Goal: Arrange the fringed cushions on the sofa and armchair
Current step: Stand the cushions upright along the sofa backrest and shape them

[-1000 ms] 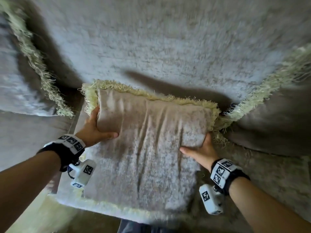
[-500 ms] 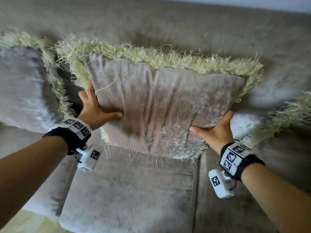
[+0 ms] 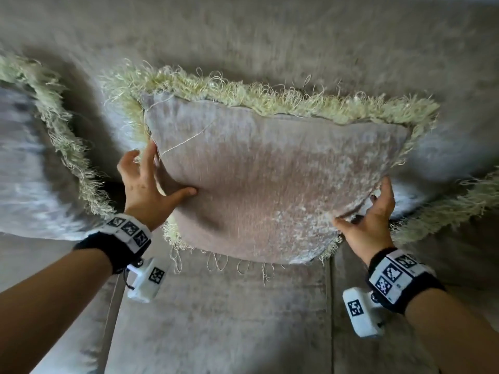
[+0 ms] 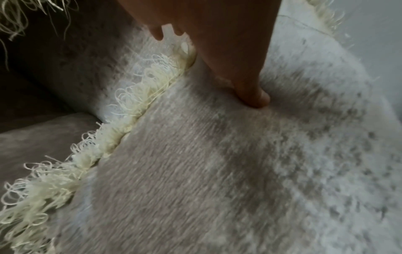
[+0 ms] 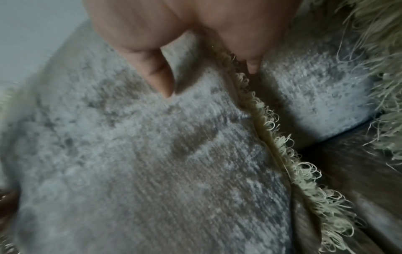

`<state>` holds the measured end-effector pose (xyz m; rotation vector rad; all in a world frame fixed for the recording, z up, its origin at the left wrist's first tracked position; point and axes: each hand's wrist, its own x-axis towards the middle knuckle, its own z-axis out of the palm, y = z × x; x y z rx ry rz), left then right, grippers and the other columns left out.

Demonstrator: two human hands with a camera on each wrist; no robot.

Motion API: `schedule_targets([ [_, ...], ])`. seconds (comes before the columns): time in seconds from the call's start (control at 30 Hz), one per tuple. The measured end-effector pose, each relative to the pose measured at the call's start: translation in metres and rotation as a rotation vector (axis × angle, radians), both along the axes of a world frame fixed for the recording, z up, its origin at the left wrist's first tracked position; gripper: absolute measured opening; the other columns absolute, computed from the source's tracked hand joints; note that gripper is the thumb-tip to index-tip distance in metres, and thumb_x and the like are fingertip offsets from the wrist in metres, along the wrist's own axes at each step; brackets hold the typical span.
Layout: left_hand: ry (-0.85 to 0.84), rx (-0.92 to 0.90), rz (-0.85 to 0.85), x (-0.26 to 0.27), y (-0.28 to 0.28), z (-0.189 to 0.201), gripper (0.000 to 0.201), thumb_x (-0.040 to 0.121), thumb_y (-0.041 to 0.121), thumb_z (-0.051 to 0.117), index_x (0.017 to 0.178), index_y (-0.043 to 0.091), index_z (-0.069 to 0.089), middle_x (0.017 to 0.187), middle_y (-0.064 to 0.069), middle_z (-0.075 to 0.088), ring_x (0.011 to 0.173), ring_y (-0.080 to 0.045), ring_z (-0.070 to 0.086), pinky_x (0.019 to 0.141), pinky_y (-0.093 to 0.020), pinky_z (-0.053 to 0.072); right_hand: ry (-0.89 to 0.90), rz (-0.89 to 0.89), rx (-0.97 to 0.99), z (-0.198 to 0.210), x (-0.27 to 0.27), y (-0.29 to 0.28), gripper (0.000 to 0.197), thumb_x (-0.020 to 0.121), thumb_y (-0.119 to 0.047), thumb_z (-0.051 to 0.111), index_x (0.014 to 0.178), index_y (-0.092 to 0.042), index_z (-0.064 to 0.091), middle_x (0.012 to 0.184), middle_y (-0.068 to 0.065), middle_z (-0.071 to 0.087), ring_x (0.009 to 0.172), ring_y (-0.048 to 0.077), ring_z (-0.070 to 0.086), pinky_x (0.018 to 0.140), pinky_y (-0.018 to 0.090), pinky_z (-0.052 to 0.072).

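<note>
A beige fringed cushion [image 3: 270,179] stands tilted against the sofa backrest [image 3: 270,36], held just above the seat [image 3: 216,319]. My left hand [image 3: 159,182] grips its left edge, thumb [image 4: 250,86] pressed into the front and fingers behind the pale green fringe [image 4: 121,123]. My right hand [image 3: 370,211] pinches the lower right corner, with the thumb [image 5: 161,77] on the front and the fingers tucked behind the fringe [image 5: 282,146]. The cushion's back side is hidden.
A second fringed cushion [image 3: 27,171] leans on the backrest at the left. A third fringed cushion [image 3: 459,206] sits at the right, close to my right hand. A seam [image 3: 330,306] runs between the seat cushions below.
The cushion has gone from lying flat on the seat to upright against the backrest. Both hands rose with it and keep hold of its side edges.
</note>
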<state>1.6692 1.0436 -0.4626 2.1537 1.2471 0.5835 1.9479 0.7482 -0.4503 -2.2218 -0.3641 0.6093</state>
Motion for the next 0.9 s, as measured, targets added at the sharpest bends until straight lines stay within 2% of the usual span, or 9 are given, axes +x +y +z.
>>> schedule_targets([
  [0.1, -0.017, 0.017, 0.002, -0.010, -0.004, -0.003, 0.121, 0.049, 0.038, 0.093, 0.147, 0.040, 0.021, 0.146, -0.020, 0.012, 0.138, -0.030, 0.015, 0.114, -0.039, 0.028, 0.086, 0.032, -0.032, 0.012, -0.008, 0.003, 0.131, 0.067, -0.033, 0.089, 0.146, -0.052, -0.015, 0.163, -0.008, -0.004, 0.146, 0.012, 0.015, 0.120, 0.048, 0.017],
  [0.27, -0.093, -0.335, -0.087, -0.006, 0.007, -0.012, 0.141, 0.045, 0.033, 0.098, 0.144, 0.060, 0.002, 0.151, -0.003, 0.019, 0.138, -0.016, 0.026, 0.116, -0.041, 0.024, 0.231, -0.070, -0.090, 0.009, -0.001, 0.033, 0.153, 0.051, -0.048, 0.092, 0.145, -0.039, -0.028, 0.142, 0.011, 0.053, 0.125, 0.024, 0.052, 0.112, 0.048, 0.032],
  [0.37, -0.117, -0.435, -0.201, 0.004, 0.014, -0.014, 0.152, 0.036, 0.040, 0.099, 0.152, 0.037, 0.001, 0.150, 0.001, 0.030, 0.140, -0.010, 0.032, 0.115, -0.047, 0.031, 0.250, -0.117, -0.062, 0.000, 0.000, 0.040, 0.160, 0.045, -0.048, 0.094, 0.146, -0.034, -0.028, 0.134, 0.007, 0.060, 0.121, 0.020, 0.055, 0.110, 0.043, 0.033],
  [0.47, -0.050, -0.410, -0.223, 0.005, 0.017, -0.009, 0.143, 0.034, 0.052, 0.094, 0.148, 0.035, 0.010, 0.141, -0.005, 0.036, 0.133, -0.017, 0.038, 0.113, -0.047, 0.035, 0.232, -0.143, -0.019, 0.001, -0.007, 0.039, 0.172, 0.020, -0.067, 0.090, 0.144, -0.042, -0.025, 0.141, 0.005, 0.055, 0.127, 0.019, 0.052, 0.113, 0.046, 0.030],
  [0.6, -0.019, -0.400, -0.234, -0.007, 0.019, -0.003, 0.127, 0.041, 0.052, 0.095, 0.142, 0.041, 0.020, 0.133, -0.002, 0.049, 0.129, -0.021, 0.046, 0.106, -0.051, 0.042, 0.205, -0.161, 0.024, 0.016, -0.018, 0.030, 0.172, 0.016, -0.074, 0.086, 0.145, -0.043, -0.024, 0.154, 0.009, 0.039, 0.138, 0.018, 0.040, 0.116, 0.047, 0.028],
  [0.73, -0.128, -0.344, -0.219, -0.014, 0.020, 0.021, 0.100, 0.056, 0.013, 0.092, 0.131, 0.030, 0.029, 0.120, 0.021, 0.052, 0.113, 0.017, 0.049, 0.099, -0.010, 0.041, 0.193, -0.149, 0.043, 0.034, -0.027, 0.031, 0.166, 0.027, -0.066, 0.088, 0.146, -0.040, -0.025, 0.159, 0.009, 0.029, 0.141, 0.020, 0.034, 0.116, 0.047, 0.026],
  [0.8, -0.111, -0.268, -0.188, -0.018, 0.025, 0.028, 0.096, 0.055, 0.015, 0.092, 0.125, 0.037, 0.031, 0.115, 0.024, 0.048, 0.103, 0.017, 0.051, 0.091, 0.001, 0.037, 0.197, -0.131, 0.009, 0.033, -0.027, 0.035, 0.158, 0.044, -0.055, 0.091, 0.145, -0.036, -0.029, 0.160, 0.009, 0.027, 0.142, 0.021, 0.033, 0.114, 0.042, 0.025],
  [0.83, -0.080, -0.236, -0.161, -0.021, 0.029, 0.029, 0.098, 0.054, 0.020, 0.095, 0.128, 0.036, 0.033, 0.115, 0.022, 0.049, 0.108, 0.009, 0.049, 0.094, -0.002, 0.036, 0.202, -0.123, -0.015, 0.030, -0.026, 0.037, 0.155, 0.051, -0.052, 0.091, 0.145, -0.035, -0.031, 0.161, 0.009, 0.024, 0.143, 0.021, 0.032, 0.113, 0.040, 0.025],
  [0.9, 0.034, -0.157, -0.147, -0.022, 0.034, 0.028, 0.115, 0.050, 0.042, 0.093, 0.143, 0.024, 0.027, 0.129, 0.005, 0.049, 0.131, -0.020, 0.034, 0.114, -0.030, 0.031, 0.199, -0.079, -0.054, 0.022, -0.025, 0.046, 0.154, 0.054, -0.054, 0.090, 0.146, -0.032, -0.031, 0.163, 0.009, 0.018, 0.144, 0.021, 0.030, 0.114, 0.039, 0.023],
])
